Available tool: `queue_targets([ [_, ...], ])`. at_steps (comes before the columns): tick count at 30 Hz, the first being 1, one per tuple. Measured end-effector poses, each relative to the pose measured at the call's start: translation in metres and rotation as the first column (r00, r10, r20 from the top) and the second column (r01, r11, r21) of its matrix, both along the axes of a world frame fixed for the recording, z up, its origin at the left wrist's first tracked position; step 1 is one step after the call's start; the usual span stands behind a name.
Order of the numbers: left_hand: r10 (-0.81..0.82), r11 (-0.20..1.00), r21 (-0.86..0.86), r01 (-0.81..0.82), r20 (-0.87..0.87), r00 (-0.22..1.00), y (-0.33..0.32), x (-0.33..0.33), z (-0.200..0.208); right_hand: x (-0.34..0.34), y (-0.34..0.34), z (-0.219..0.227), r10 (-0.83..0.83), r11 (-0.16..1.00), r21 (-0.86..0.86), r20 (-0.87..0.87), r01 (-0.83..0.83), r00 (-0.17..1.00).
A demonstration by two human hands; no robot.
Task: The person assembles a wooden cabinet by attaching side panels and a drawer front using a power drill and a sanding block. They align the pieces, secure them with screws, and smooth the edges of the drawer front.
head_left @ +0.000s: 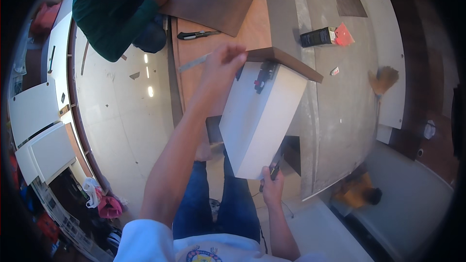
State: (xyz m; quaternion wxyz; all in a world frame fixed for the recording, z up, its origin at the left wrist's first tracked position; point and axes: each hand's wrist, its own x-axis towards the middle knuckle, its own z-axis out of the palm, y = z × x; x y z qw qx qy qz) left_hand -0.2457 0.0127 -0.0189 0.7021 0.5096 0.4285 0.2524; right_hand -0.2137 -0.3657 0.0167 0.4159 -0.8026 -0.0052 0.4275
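Your right hand (pixel 273 184) wraps its fingers around a dark tool (pixel 274 171) beside the white box (pixel 259 116), which is between your hands. Your left hand (pixel 223 65) bends its fingers at the box's brown panel (pixel 286 60); whether they grip, I cannot tell. Beyond, a knife (pixel 191 35) lies on the counter (pixel 194 49).

Soft light leaves small glare spots (pixel 150 91) on the pale floor (pixel 124 121), edges bowing toward black corners.

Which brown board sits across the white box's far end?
The narrow board beside the left hand. It adjoins the white box; the wide sheet and the upper-right board lie apart from it.
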Motion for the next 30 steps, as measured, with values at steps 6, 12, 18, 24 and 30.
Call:
queue_targets([
  [6,-0.147,0.989,0.002,0.149,-0.135,0.98,-0.116,-0.081,-0.017,0.008,-0.011,-0.013,0.108,0.993,0.027,0.187,-0.115,0.977],
  [12,-0.205,0.979,-0.084,0.187,-0.361,0.91,-0.184,-0.144,0.017,0.028,-0.013,-0.018,0.235,0.962,0.117,0.108,-0.248,0.966],
  [18,-0.189,0.972,0.037,0.233,-0.47,0.862,-0.2,-0.106,0.07,0.033,-0.013,-0.025,0.22,0.932,0.263,0.13,-0.248,0.967],
  [24,-0.067,0.857,0.379,0.35,-0.59,0.804,-0.188,-0.007,0.094,0.032,-0.017,-0.029,0.101,0.938,0.329,0.031,-0.105,0.994],
  [30,-0.023,0.72,0.461,0.519,-0.731,0.682,-0.179,0.083,0.062,0.028,-0.025,-0.043,0.008,0.92,0.389,-0.16,0.055,0.987],
])
